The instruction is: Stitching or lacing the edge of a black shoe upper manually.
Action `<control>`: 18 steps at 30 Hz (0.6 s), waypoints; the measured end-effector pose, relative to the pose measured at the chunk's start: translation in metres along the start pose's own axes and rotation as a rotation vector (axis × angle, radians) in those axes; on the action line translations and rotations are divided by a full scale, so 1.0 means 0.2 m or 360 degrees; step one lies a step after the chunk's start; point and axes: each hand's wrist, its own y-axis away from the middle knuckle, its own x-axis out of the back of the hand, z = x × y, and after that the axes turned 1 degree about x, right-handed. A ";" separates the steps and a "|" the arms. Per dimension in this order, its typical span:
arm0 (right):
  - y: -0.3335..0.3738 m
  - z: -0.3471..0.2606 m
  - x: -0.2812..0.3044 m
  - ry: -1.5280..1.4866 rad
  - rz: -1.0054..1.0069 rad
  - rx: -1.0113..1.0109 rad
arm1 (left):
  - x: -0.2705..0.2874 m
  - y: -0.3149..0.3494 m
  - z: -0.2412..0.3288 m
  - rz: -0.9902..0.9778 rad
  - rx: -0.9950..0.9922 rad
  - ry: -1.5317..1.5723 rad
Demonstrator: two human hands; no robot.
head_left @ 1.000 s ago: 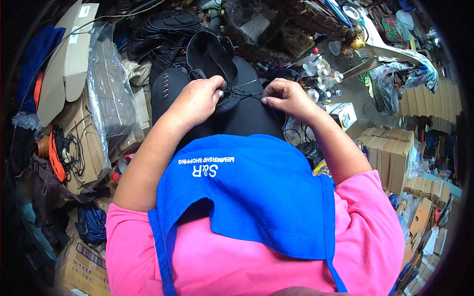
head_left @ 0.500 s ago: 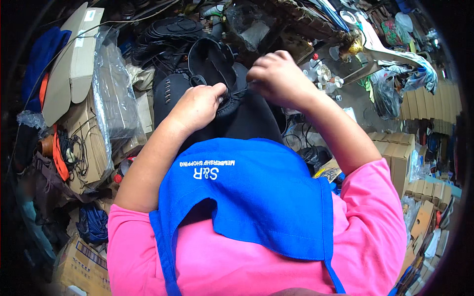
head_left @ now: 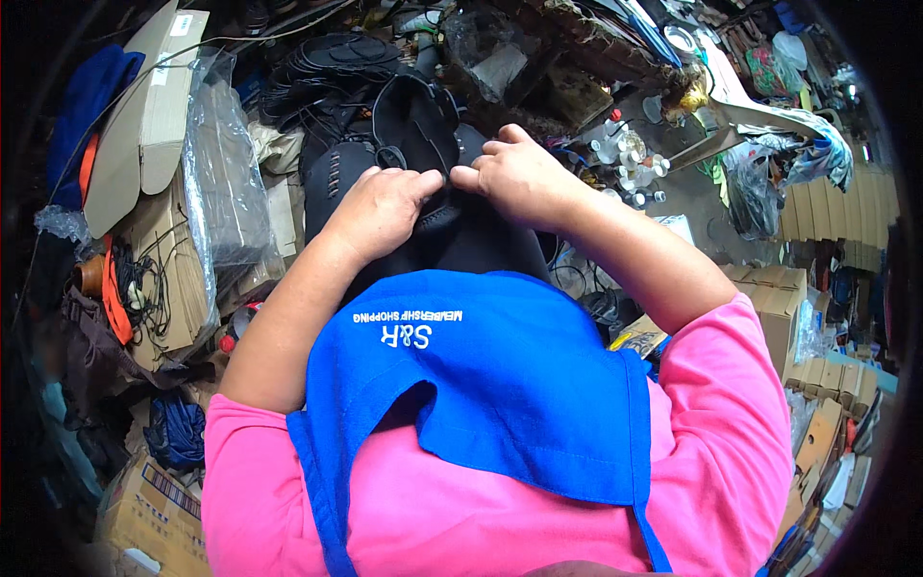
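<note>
A black shoe (head_left: 415, 115) with an open top rests on my lap, its near end toward me. My left hand (head_left: 383, 207) is closed on the shoe's near left edge, thumb pointing right. Just right of it, my right hand (head_left: 514, 181) is closed in a pinch by the shoe's near end, thumb close to the left thumb. Anything between its fingertips is too small or hidden to make out. A blue apron (head_left: 500, 385) covers my lap below the hands.
Cardboard sheets (head_left: 149, 115) and a plastic-wrapped bundle (head_left: 226, 173) stand at the left. Several small bottles (head_left: 630, 154) are at the right, beyond my right forearm. Black coiled material (head_left: 336, 62) lies behind the shoe. Cardboard boxes (head_left: 769, 298) sit at the far right.
My right hand has come down and left from above the shoe's right side, close to my left thumb. My left hand stays on the shoe.
</note>
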 end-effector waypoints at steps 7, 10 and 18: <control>0.12 0.18 -0.12 -0.0067 0.0192 -0.0039 | 0.12 0.14 -0.05 0.0115 -0.0079 -0.0129; 0.43 0.40 -0.23 -0.0395 0.0039 -0.0714 | 0.21 0.27 -0.12 0.0175 0.0281 -0.0158; 0.15 0.10 0.37 -0.0723 0.1083 -0.0113 | 0.09 0.00 0.02 0.0084 -0.0003 -0.0168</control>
